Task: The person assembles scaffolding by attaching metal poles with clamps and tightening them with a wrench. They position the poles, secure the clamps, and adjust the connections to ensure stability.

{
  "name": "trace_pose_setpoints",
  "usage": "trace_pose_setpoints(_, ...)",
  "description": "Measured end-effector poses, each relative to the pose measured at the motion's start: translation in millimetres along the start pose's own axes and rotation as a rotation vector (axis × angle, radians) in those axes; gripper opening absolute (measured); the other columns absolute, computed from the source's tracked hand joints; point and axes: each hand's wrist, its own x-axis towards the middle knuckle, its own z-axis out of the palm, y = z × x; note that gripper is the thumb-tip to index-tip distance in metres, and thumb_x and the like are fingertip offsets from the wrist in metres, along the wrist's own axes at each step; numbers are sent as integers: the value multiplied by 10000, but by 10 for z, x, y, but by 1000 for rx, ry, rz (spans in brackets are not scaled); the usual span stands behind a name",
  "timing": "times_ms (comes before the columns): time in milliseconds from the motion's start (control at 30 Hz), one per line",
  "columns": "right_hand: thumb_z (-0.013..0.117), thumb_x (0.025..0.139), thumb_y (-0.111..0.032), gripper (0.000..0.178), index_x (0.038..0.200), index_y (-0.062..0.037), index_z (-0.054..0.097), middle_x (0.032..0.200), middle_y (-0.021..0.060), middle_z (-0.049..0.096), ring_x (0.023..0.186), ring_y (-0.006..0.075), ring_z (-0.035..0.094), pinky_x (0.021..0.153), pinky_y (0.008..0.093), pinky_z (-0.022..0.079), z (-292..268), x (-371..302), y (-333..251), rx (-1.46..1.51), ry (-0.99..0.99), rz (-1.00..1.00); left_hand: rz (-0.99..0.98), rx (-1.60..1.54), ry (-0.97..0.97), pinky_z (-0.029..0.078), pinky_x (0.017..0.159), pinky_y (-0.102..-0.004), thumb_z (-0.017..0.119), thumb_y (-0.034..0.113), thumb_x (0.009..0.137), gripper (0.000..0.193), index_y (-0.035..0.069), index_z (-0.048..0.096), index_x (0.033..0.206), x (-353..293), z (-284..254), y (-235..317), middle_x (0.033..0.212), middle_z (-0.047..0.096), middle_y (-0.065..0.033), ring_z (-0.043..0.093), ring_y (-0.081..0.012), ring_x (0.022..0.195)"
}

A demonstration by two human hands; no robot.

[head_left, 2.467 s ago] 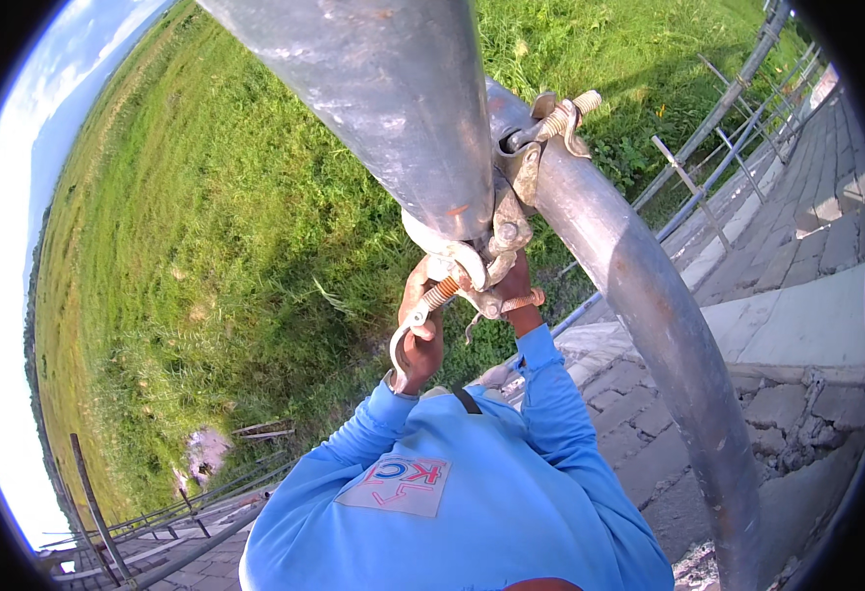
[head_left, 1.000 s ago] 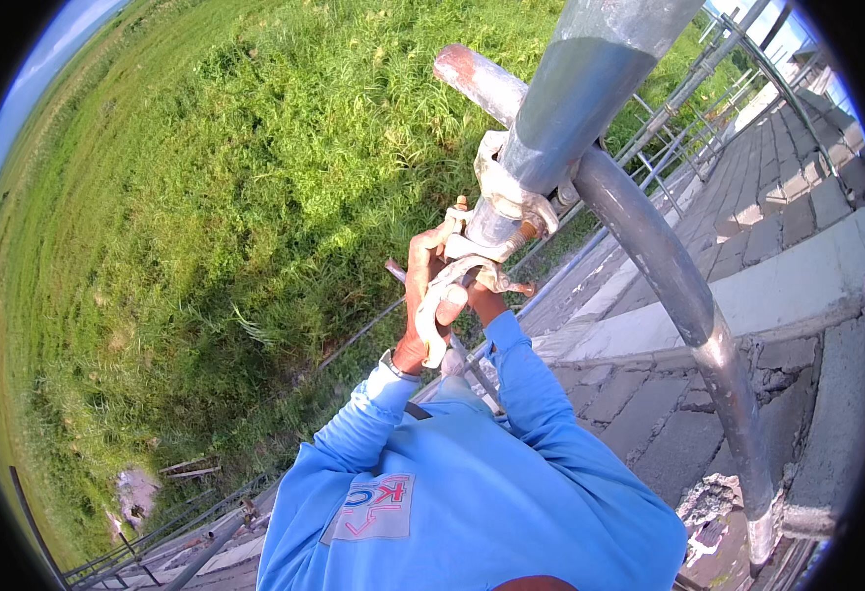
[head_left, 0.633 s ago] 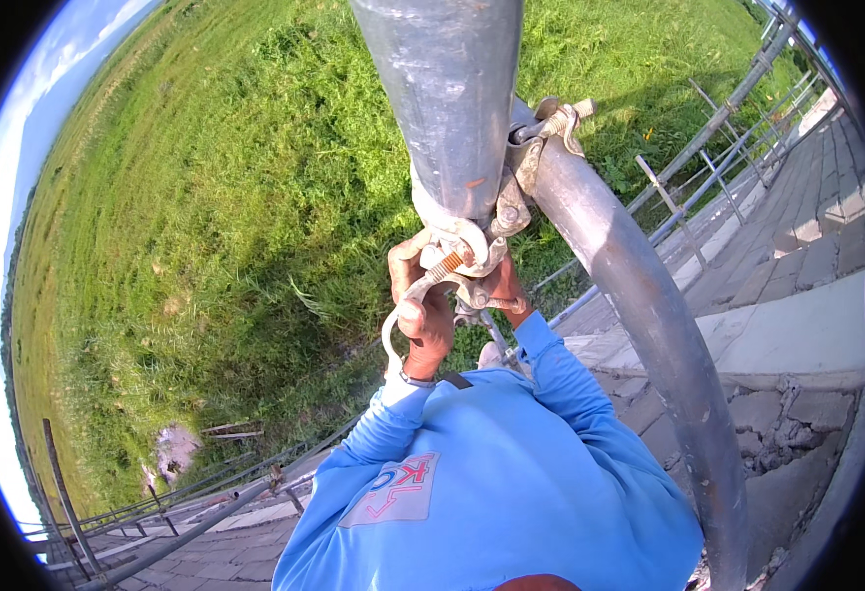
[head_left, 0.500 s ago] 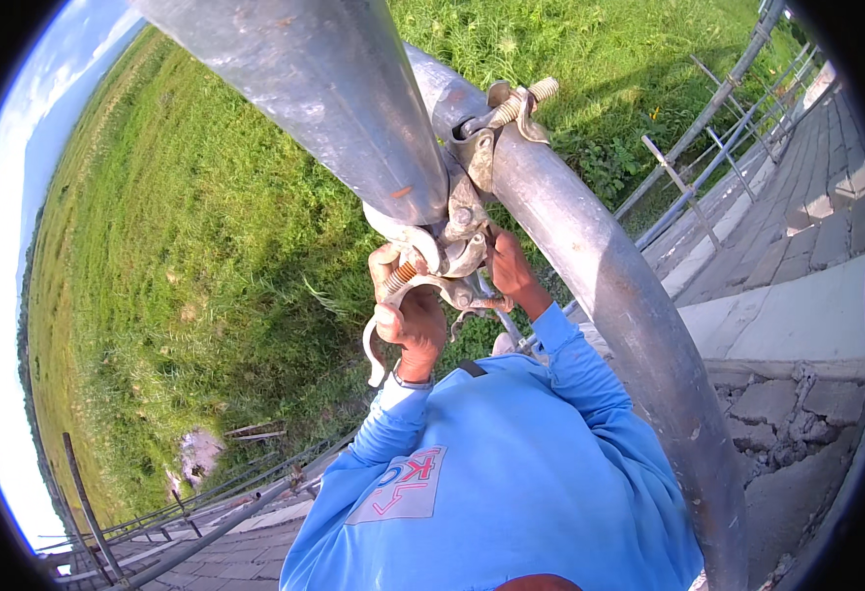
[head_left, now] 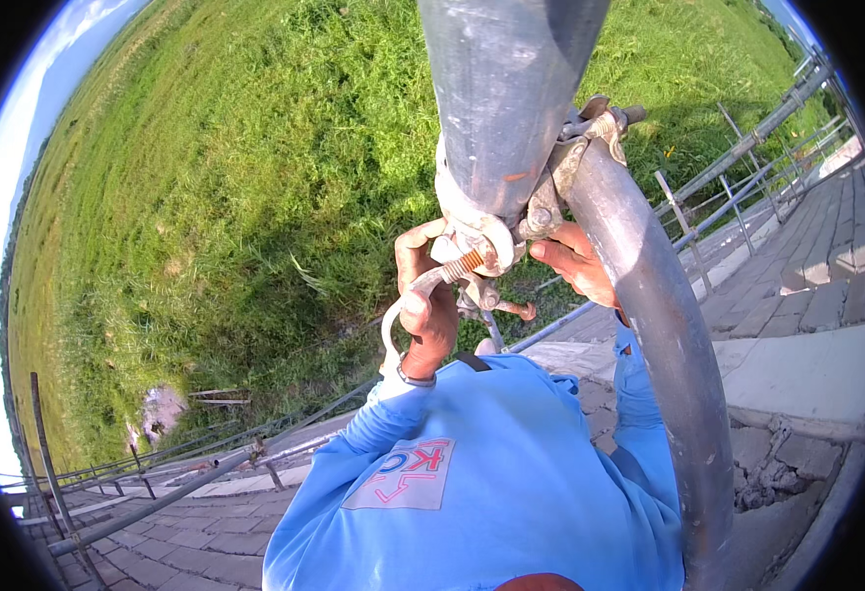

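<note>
A metal scaffold coupler (head_left: 543,212) joins two grey steel pipes. One arm of it is clamped on the curving pipe (head_left: 649,286) at right; its lower jaw hangs unfastened below the end of the upper pipe (head_left: 511,89). A rusty threaded bolt (head_left: 464,266) shows at that lower jaw. My left hand (head_left: 430,310) is closed on the coupler's loose curved flap, thumb along it. Beside the coupler, my right hand (head_left: 580,264) has its fingers stretched out and apart, the fingertips close to the metal; the curving pipe partly hides this hand and its wrist.
Tall green grass (head_left: 225,197) spreads below and to the left. Scaffold rails (head_left: 747,148) run along a paved block slope (head_left: 806,246) at right. More rails (head_left: 166,507) cross the lower left over paving. Broken blocks (head_left: 777,473) lie at lower right.
My right hand has come off the coupler's lower part and moved right, its fingers opening out. My left hand keeps its hold on the flap. The view has shifted, with the upper pipe now more upright.
</note>
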Motion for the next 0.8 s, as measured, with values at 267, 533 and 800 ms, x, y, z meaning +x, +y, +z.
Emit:
trace_pose_setpoints(267, 661, 965, -166, 324, 1256, -24, 645, 1170, 132, 701, 1049, 282, 668, 919, 413, 530, -579, 120, -336, -213, 40, 41, 4, 54, -89, 449, 1069, -449, 597, 827, 802, 1028, -18, 485, 1377, 137, 27, 163, 1329, 538, -165, 567, -275, 1227)
trace_pose_setpoints(533, 700, 931, -156, 345, 1248, -32, 643, 1167, 142, 693, 1051, 306, 661, 918, 434, 521, -866, 112, -425, -340, 122, 98, -31, 0, -78, 408, 1109, -456, 628, 835, 771, 1045, -20, 509, 1358, 142, 26, 141, 1318, 529, -160, 534, -278, 1268)
trace_pose_setpoints(800, 739, 896, -146, 373, 1240, -40, 641, 1165, 153, 684, 1053, 330, 654, 917, 455, 513, -537, -58, -316, -280, 72, 152, 10, 3, -73, 428, 1077, -435, 638, 811, 768, 1027, -27, 520, 1349, 166, 15, 102, 1281, 526, -151, 545, -279, 1241)
